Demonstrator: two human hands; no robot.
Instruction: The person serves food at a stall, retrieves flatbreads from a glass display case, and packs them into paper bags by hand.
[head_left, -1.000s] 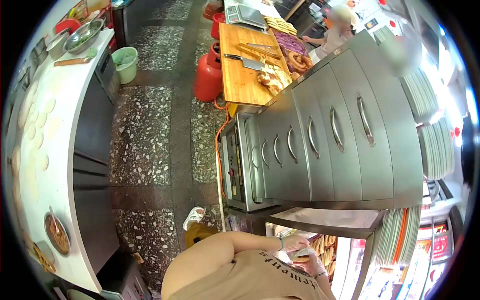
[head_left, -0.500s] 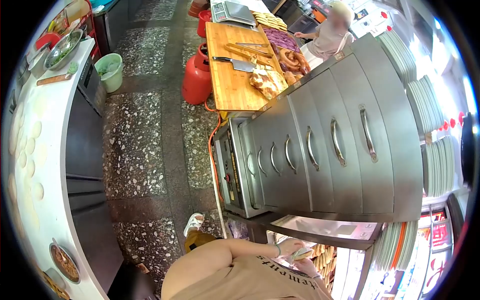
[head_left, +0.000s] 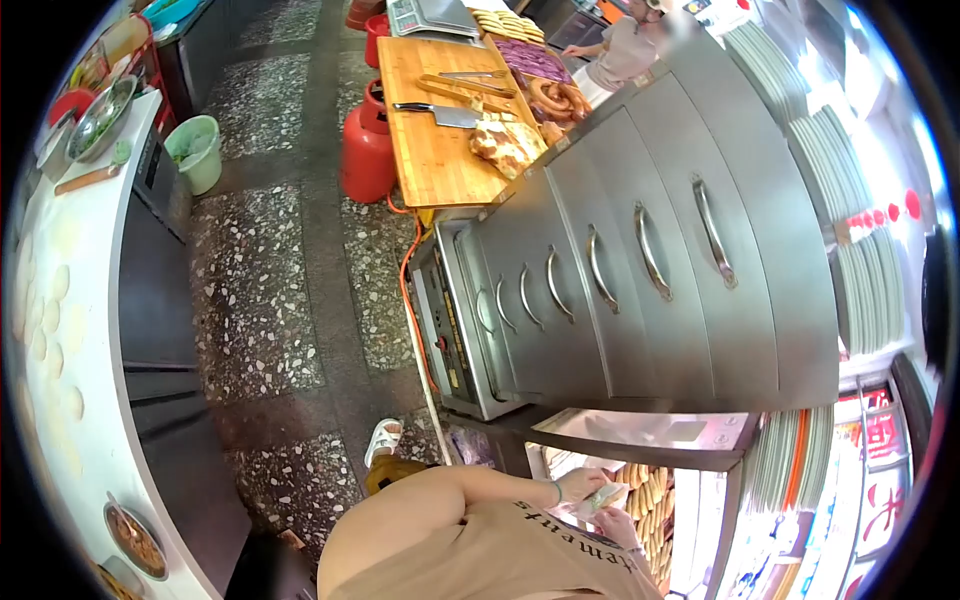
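Note:
Both my hands are together at the lower right, in front of a lit opening with rows of long golden-brown baked pieces [head_left: 652, 505]. My left hand [head_left: 578, 486], with a thin band at the wrist, closes its fingers on a small pale, translucent bag [head_left: 603, 497]. A light, greenish content shows through the bag, too small to name. My right hand [head_left: 618, 522] grips the bag's near side, its fingers partly hidden by the bag and my shirt.
A steel drawer cabinet [head_left: 655, 330] stands ahead, plate stacks [head_left: 868, 290] along it. Beyond it, a wooden board [head_left: 420, 165] bears a cleaver [head_left: 440, 115] and bread; a co-worker [head_left: 620, 50] stands behind. A red gas cylinder [head_left: 367, 155] and green bucket [head_left: 197, 158] stand on the floor. Left, a white counter [head_left: 95, 230] holds dough rounds.
The whole view has shifted, so the surroundings sit further left and up. The bag has turned between my hands, and my right hand shows more. The co-worker's head has turned.

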